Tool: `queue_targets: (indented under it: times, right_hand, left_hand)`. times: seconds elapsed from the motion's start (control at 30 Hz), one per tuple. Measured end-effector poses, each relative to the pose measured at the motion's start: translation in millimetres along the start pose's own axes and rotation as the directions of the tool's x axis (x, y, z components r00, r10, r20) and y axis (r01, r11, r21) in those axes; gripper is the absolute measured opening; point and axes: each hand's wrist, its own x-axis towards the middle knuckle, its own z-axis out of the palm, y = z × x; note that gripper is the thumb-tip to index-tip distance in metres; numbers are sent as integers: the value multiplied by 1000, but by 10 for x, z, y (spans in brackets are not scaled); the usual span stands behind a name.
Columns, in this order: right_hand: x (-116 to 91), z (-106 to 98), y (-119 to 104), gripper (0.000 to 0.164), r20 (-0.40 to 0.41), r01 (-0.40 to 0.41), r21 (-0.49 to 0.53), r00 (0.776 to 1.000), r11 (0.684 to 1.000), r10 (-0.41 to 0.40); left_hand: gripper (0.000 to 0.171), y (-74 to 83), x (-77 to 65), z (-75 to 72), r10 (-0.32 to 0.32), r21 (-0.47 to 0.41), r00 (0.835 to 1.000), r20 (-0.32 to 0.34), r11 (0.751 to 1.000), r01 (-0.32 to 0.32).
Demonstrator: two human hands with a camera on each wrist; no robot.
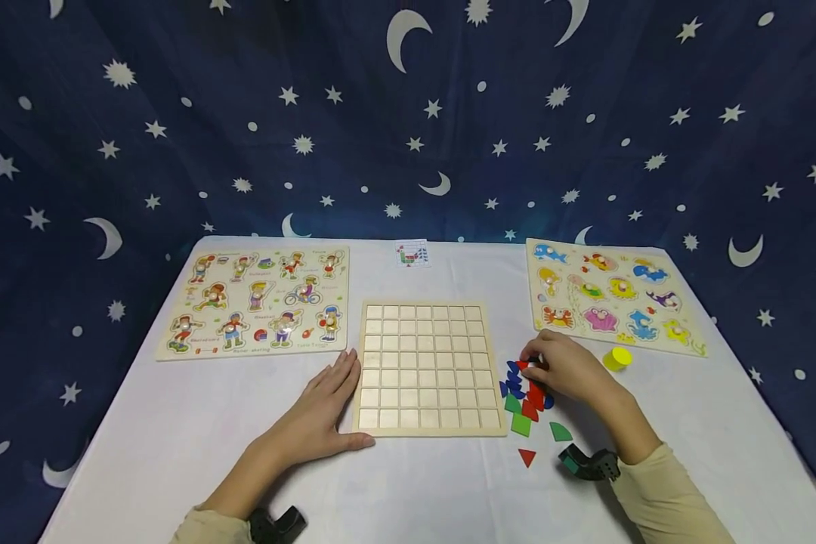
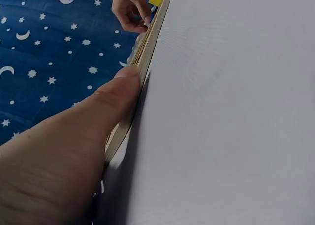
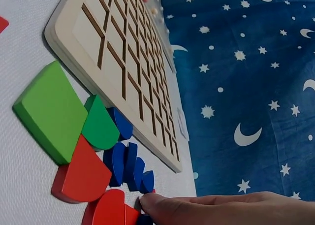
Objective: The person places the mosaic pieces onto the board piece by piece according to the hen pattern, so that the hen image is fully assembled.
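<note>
— Red triangle [image 1: 527, 458], nearest of the loose pieces: in the way?

— No. It lies flat on the white table [image 1: 442, 491], apart from the pile, with the green quarter-round [image 1: 561, 431] just beyond it and bare cloth about both.

— And the left hand [image 1: 321, 409]?

— Spread along the left side of the grid board [image 1: 426, 360], thumb by the near corner, gripping nothing. Light pressure there should steady it well enough; best keep fingers off the squares.

— What about the right hand [image 1: 566, 366]?

— Past the light green square [image 1: 520, 425], at the far part of the pile, right of the board. Fingers and thumb are bent down among red and blue pieces; whether they pinch one, I can't tell.

— How would you pick there?

— One piece by its edges. The blue pieces [image 3: 117, 163] crowd together, so I'd slide one free before lifting, then carry it above the board's edge.

— Any room?

— Tight leftward, where the pile nearly meets the board; freer on the near side. Mind the yellow block [image 1: 617, 359] right of the hand, and the sea-animal puzzle [image 1: 595, 291] by the knuckles. The sports puzzle [image 1: 258, 298] is just beside the left fingertips. Farther back, the small card [image 1: 412, 254] has space around it before the starry curtain [image 1: 353, 113].
</note>
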Motion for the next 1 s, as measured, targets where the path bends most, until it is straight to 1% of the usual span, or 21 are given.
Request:
queue_targets:
  times: [0.13,0.3,0.43,0.57,0.77,0.87,1.0]
  right_hand:
    - [2,-9,-7,18,-1,-18,-16,1000,1000,18]
    - [18,-2,1,18,-2,-4,-18,1000,1000,4]
    - [51,25,-7,17,14,8,-2,1000,1000,-8]
    - [86,49,-24,18,31,11,6,999,1000,-12]
    - [100,48,-22,19,49,-9,4,999,1000,9]
    - [109,42,-11,18,46,-4,4,999,1000,4]
    - [136,28,-12,17,46,5,30,999,1000,-7]
  left_hand:
    - [115,-5,40,10,12,18,1000,4,1000,-12]
    - [116,-26,83,26,38,56,999,-22,998,-37]
    - [116,-51,89,65,56,103,997,-43,993,-51]
    - [115,-71,75,110,52,141,997,-55,989,-44]
    - [114,-78,84,146,55,146,997,-62,988,-46]
    - [114,-84,90,145,61,149,996,-70,988,-51]
    - [115,-96,79,133,62,148,995,-73,988,-51]
